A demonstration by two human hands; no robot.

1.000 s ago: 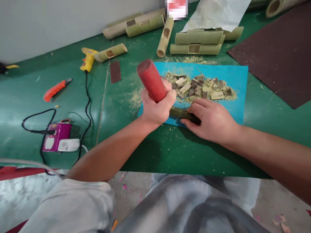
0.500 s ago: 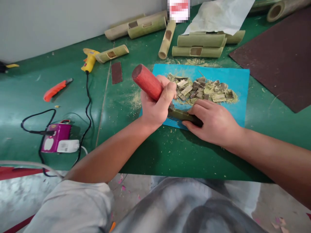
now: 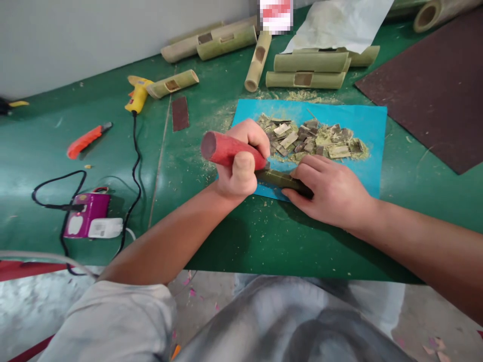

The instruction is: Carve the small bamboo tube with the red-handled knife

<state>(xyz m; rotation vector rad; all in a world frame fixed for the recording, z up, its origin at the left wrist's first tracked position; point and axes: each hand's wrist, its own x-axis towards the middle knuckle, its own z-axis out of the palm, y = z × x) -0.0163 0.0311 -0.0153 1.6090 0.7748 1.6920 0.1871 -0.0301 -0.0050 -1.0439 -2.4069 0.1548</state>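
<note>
step in hand, as i read it: cutting into the dark bamboo piece with a red-handled tool. left hand fisted tight round the handle, which lies nearly level; blade end hidden behind the fist. right hand lies flat on the piece, fingers pressing it onto the near edge of the blue mat. next move likely needs steady downward pressure and fingers clear of the edge. piece looks dark green, slim, mostly covered. bamboo chips heaped just beyond.
</note>
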